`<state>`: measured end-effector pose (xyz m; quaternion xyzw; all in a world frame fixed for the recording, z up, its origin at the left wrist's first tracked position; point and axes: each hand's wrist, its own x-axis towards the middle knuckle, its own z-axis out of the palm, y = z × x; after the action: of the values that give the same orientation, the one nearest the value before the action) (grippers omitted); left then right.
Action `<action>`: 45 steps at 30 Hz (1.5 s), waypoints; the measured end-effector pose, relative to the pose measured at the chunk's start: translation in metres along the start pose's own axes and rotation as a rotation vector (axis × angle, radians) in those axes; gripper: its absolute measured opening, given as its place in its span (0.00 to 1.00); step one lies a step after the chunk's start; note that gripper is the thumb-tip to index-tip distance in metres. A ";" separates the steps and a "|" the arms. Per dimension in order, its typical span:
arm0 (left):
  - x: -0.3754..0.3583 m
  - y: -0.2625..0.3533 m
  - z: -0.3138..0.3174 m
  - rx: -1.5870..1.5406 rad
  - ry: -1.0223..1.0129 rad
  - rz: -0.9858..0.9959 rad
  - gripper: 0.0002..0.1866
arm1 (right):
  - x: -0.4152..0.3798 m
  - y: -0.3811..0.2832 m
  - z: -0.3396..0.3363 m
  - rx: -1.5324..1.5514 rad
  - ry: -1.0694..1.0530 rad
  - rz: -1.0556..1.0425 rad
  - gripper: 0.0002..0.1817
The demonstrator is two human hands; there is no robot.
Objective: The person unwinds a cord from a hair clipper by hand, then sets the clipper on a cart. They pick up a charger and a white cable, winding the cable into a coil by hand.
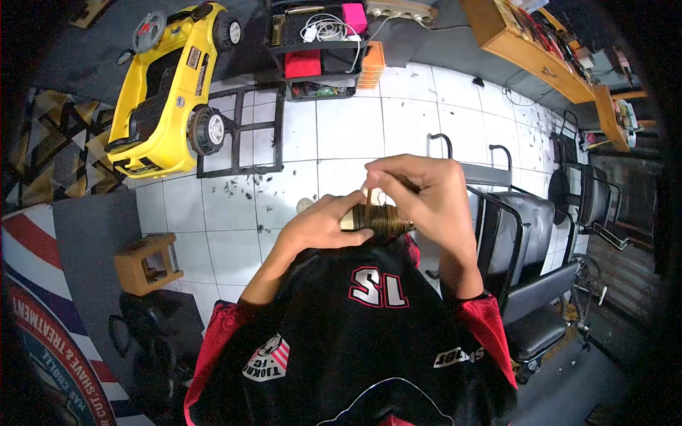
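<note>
Left hand (320,224): closed around the pale end of a spool-like body (349,221), thumb on the near side, fingers on the far side. Right hand (433,195): thumb and fingertips pinched together on a short, thin brown strand (369,196), which stands nearly upright above the body. Wound piece is held off any surface, just beyond the upper edge of the black shirt with red sleeves (341,341). Done, as far as visible: many close turns of glossy brown cord or wire (389,221) cover the middle and right part. Left, by judgement: the strand at the right fingertips is not laid down, and the pale end shows no turns where it emerges from the left hand. Whether turns are being added or taken off, and how many remain, cannot be told from this view. Outward: white tiled floor (348,128) lies beyond the hands, dark scraps scattered over it; yellow plastic toy car (186,89) at its far left corner, small brown wooden stool (135,266) by its left edge, black padded chair (522,227) toward its right edge, black shelf unit (312,48) at its far edge.
</note>
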<state>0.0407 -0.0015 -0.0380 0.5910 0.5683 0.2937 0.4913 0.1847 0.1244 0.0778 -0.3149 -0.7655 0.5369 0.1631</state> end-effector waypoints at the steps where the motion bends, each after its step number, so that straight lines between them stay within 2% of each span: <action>1: 0.000 0.003 -0.001 0.006 -0.001 -0.010 0.32 | 0.003 0.000 0.000 -0.025 0.032 0.011 0.07; 5: -0.001 0.017 -0.007 0.081 -0.029 -0.122 0.26 | 0.009 0.007 0.001 -0.118 0.084 -0.041 0.07; 9: -0.004 0.010 0.004 0.086 0.073 -0.018 0.38 | 0.023 0.023 0.002 -0.198 0.009 -0.086 0.07; 11: -0.008 0.013 0.009 0.021 0.179 0.046 0.45 | 0.030 0.042 0.006 -0.138 -0.040 -0.102 0.07; 12: -0.009 0.014 0.009 0.026 0.170 0.063 0.47 | 0.032 0.048 0.006 -0.108 -0.066 -0.111 0.07; 14: -0.012 0.020 0.007 0.034 0.155 0.096 0.52 | 0.036 0.051 0.005 -0.013 -0.163 0.022 0.07; 17: -0.016 0.034 0.001 0.094 0.200 0.058 0.48 | 0.041 0.077 0.006 0.187 -0.283 0.122 0.06; 19: -0.016 0.033 -0.002 0.171 0.180 0.140 0.45 | 0.044 0.089 0.008 0.337 -0.344 0.154 0.06; 22: -0.016 0.036 -0.002 0.205 0.188 0.165 0.42 | 0.045 0.109 0.012 0.199 -0.376 0.116 0.07; 28: -0.013 0.031 0.005 0.243 0.257 0.245 0.39 | 0.042 0.121 0.009 0.222 -0.358 0.164 0.08; 32: -0.013 0.045 0.003 0.180 0.386 0.241 0.35 | 0.041 0.142 0.012 0.218 -0.489 0.077 0.09; 34: -0.011 0.042 0.004 0.153 0.454 0.248 0.36 | 0.040 0.156 0.014 0.211 -0.552 0.000 0.09; 35: -0.008 0.039 0.003 0.142 0.496 0.264 0.37 | 0.032 0.162 0.015 0.160 -0.553 -0.034 0.10; 36: -0.006 0.037 0.002 0.131 0.538 0.279 0.38 | 0.029 0.189 0.023 0.258 -0.523 -0.280 0.13; 37: -0.006 0.036 -0.001 0.113 0.554 0.287 0.40 | 0.019 0.182 0.025 0.115 -0.399 -0.397 0.14; 39: -0.008 0.037 -0.006 -0.007 0.566 0.154 0.39 | -0.001 0.178 0.037 0.028 -0.286 -0.307 0.12; 41: -0.007 0.025 -0.009 -0.117 0.634 0.149 0.39 | -0.005 0.156 0.034 0.342 -0.402 0.139 0.07; 42: -0.008 0.022 -0.015 -0.116 0.635 0.121 0.39 | -0.005 0.156 0.034 0.441 -0.394 0.166 0.06; 45: -0.013 0.030 -0.027 -0.258 0.736 0.095 0.34 | -0.017 0.142 0.033 0.409 -0.086 -0.025 0.07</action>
<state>0.0256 -0.0037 0.0017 0.4053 0.6371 0.5772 0.3109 0.2209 0.1214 -0.0641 -0.2425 -0.6507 0.6920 0.1974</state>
